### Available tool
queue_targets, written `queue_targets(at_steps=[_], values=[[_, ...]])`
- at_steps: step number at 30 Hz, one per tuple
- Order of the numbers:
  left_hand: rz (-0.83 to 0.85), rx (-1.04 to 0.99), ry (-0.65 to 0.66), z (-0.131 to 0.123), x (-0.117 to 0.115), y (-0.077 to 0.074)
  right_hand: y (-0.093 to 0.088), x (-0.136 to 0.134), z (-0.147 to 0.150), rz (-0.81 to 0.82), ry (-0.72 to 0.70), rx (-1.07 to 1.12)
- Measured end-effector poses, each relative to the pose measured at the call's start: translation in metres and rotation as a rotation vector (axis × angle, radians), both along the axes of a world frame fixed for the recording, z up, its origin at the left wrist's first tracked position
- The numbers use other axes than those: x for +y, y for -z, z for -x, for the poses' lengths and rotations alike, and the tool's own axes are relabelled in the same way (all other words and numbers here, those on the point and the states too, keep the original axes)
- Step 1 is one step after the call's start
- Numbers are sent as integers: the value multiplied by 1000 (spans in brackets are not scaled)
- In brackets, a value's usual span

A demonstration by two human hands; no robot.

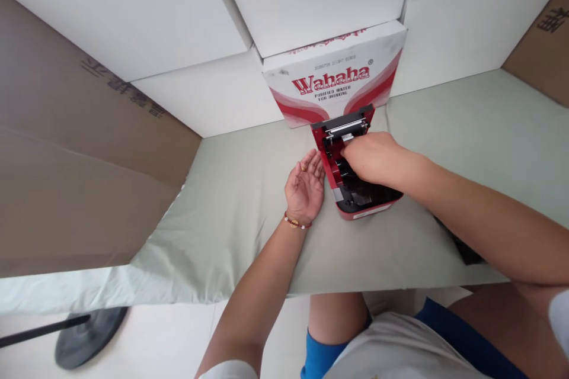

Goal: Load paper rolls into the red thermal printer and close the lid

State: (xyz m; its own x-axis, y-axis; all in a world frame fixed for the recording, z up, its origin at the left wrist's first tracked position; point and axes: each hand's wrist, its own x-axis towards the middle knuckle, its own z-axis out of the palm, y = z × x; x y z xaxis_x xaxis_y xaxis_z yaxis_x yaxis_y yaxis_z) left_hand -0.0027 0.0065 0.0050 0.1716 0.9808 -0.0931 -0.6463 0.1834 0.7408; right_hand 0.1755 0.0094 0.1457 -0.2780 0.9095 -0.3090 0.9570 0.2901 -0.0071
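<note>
A small red printer (355, 180) with its lid tipped open sits on the pale green tabletop (249, 189), just in front of a Wahaha water carton (333, 80). The right hand (373, 157) reaches down into the printer's open black compartment; its fingers are hidden inside, so I cannot tell whether it grips anything. The left hand (305, 188) rests palm up and loosely open on the tabletop just beside the printer's left wall, holding nothing, a beaded bracelet (296, 223) at its wrist.
</note>
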Motion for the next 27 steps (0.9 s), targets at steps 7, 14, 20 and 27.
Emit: queue_targets(at_steps=[7,14,20,27], values=[[76,-51,-28,-2,6,3,10,3,1,-17,71,16],[81,-40,-17,-2,8,4,20,-9,-26,-77,151,216],[118,-116,-23,-1,8,0,17,-25,-46,26,208,890],[180,-155,-38,2,10,-2,11,-105,-120,131,676,1419]])
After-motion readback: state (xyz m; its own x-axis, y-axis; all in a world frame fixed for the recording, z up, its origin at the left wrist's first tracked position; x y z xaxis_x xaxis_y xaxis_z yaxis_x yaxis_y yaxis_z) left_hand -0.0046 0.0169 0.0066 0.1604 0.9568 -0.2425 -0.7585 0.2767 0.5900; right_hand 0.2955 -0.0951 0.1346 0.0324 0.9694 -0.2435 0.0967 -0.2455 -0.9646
